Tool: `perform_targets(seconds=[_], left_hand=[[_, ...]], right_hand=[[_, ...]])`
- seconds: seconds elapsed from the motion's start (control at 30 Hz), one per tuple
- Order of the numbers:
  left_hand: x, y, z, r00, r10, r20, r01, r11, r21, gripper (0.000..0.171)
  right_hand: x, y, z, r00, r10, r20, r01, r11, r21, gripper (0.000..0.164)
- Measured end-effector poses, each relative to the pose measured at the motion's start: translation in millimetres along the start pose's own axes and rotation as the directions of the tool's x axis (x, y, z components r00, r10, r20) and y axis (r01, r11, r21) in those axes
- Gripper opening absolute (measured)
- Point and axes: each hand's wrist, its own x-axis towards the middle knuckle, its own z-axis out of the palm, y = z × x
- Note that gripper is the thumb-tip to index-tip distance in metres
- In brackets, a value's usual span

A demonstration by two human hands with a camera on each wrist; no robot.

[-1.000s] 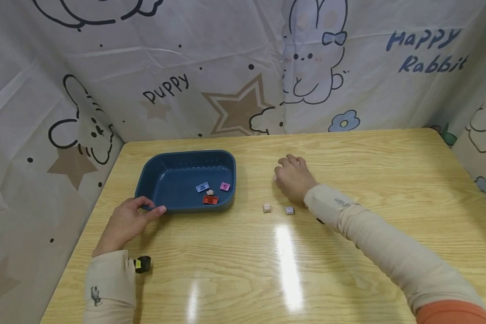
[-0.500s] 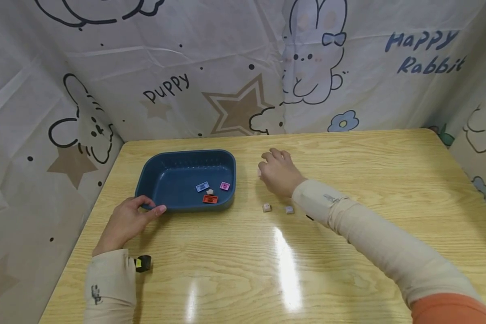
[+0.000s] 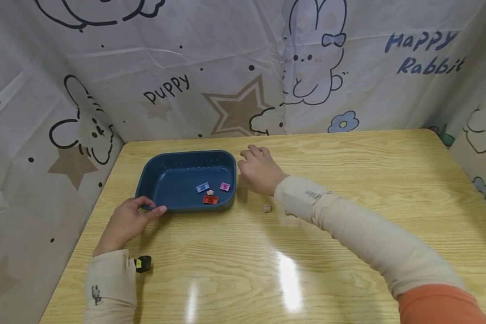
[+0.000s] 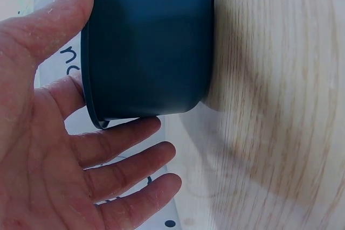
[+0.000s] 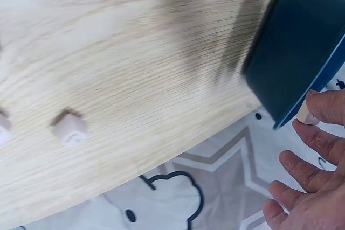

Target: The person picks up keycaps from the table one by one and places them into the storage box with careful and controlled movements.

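My left hand (image 3: 125, 222) holds the near left corner of a dark blue tray (image 3: 186, 156), thumb along the outer front wall. In the left wrist view its other fingers lie at the tray's end, several nearly straight. My right hand (image 3: 260, 170) hovers just beyond the tray's right side. Between its thumb and index finger it pinches a small pale keycap (image 5: 304, 115), close to the rim in the right wrist view. Inside the tray lie a blue keycap (image 3: 203, 187), a pink keycap (image 3: 225, 186), a red keycap (image 3: 210, 200) and a small pale piece (image 3: 209, 192).
A pale keycap (image 3: 267, 209) sits on the wooden table (image 3: 243, 265) right of the tray. Another keycap (image 3: 288, 212) is partly covered by the right sleeve. The right wrist view shows a further keycap (image 5: 71, 129) near the table edge. A printed cloth (image 3: 227, 54) hangs behind.
My right hand has moved left toward the tray, carrying the pale keycap. Its sleeve now partly covers one keycap on the table. The left hand and the tray have stayed in place.
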Motion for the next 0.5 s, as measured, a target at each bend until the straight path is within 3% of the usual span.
perform_targets(seconds=[0.5], left_hand=[[0.8, -2.5, 0.9, 1.000, 0.017, -0.007, -0.017, 1.000, 0.011, 0.058]], right_hand=[[22.4, -33.2, -5.7, 0.992, -0.082, 0.096, 0.087, 0.995, -0.053, 0.032]])
